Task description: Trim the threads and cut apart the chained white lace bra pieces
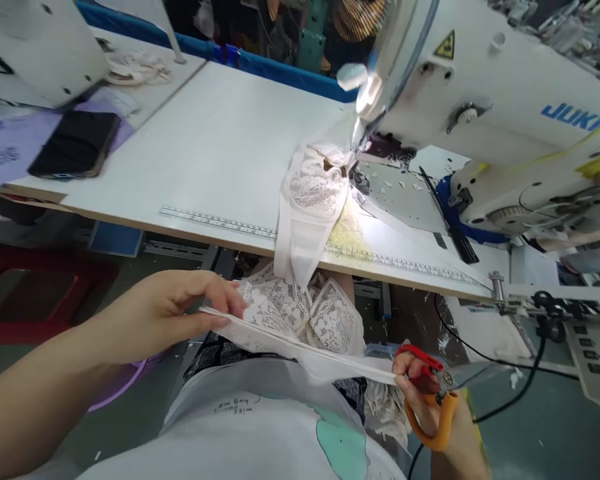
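A white lace bra (280,313) lies across my lap, its lower band pulled out in a line between my two hands. My left hand (195,307) pinches one end of the band between thumb and fingers. At the other end, my right hand (420,387) grips the band between thumb and forefinger. That same hand also holds scissors (445,420) with red and orange handles; their blades are mostly hidden. Another lace bra piece (315,193) hangs over the table edge, its upper end close to the sewing machine (430,100) needle area, and reaches down to the lap.
A white worktable (205,147) with ruler strips along its front edge stands ahead. A black phone (75,143) rests on purple papers at the left. A black-handled tool (460,240) lies by the machine. Red stool (40,293) and purple basket (115,390) are at lower left.
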A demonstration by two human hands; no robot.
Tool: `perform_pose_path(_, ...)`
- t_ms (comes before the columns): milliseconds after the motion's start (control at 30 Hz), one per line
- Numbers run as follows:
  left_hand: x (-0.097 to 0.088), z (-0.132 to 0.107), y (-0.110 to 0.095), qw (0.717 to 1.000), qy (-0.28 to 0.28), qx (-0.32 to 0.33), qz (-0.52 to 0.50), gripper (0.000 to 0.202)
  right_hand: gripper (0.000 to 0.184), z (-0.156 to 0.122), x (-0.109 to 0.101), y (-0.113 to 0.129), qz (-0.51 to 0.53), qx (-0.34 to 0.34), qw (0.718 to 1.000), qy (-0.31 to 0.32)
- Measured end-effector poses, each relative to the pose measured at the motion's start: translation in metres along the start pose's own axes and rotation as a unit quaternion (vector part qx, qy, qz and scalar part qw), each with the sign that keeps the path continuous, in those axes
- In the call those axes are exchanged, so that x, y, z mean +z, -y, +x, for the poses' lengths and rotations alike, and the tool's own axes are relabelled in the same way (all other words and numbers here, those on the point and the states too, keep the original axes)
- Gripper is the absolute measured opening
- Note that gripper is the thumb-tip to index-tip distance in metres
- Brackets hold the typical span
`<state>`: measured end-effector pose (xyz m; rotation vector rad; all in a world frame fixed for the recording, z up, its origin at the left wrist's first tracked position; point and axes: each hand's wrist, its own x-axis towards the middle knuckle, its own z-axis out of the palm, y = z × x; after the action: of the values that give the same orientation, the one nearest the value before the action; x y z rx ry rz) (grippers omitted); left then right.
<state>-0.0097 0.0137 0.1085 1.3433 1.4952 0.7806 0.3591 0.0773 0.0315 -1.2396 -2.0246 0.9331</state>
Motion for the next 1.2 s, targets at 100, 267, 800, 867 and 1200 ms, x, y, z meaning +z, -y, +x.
perform_pose_path(100, 0.008, 0.004, -0.006, 0.999, 0.016, 0.035, 0.014, 0.009, 0.025, 0.002, 0.008, -0.014, 0.032, 0.009, 0.999, 0.003)
perform_pose_path(267, 0.029, 0.015, -0.021, 0.997, -0.001, 0.024, 0.076, 0.006, 0.019, 0.019, 0.015, -0.017, 0.014, 0.041, 0.999, 0.030)
perform_pose_path(800, 0.050, 0.036, -0.031, 0.991, 0.003, 0.091, 0.096, 0.012, 0.019, 0.089, 0.082, 0.099, 0.178, -0.107, 0.970, 0.129)
perform_pose_path(867, 0.050, 0.035, -0.027, 0.992, -0.007, 0.091, 0.087, 0.011, 0.018, 0.088, 0.084, 0.094, 0.172, -0.117, 0.972, 0.112)
perform_pose_path(1200, 0.039, 0.035, -0.005, 0.979, -0.051, 0.198, 0.013, 0.011, 0.009, 0.088, 0.081, 0.091, 0.133, -0.222, 0.961, 0.096)
